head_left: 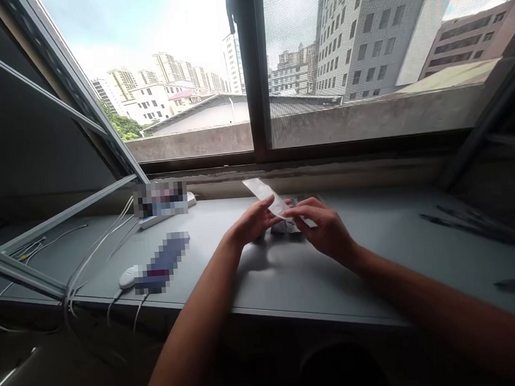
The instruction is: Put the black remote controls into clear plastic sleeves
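A flat white packet [264, 192], long and narrow, is held tilted above the grey table [356, 280]. My left hand [253, 221] grips it from the left, with the thumb on top. The fingers of my right hand [324, 226] pinch its lower right end. Behind and below the hands lies a dark, shiny item [284, 227] on the table, partly hidden by them; what it is I cannot make out.
On the left are a blurred-out phone-like object [165, 264], a round white puck [129, 276] with a cable, a white power strip [191, 199], white cables and a metal frame [96, 104]. Dark cables [462, 223] lie at the right. A window stands behind.
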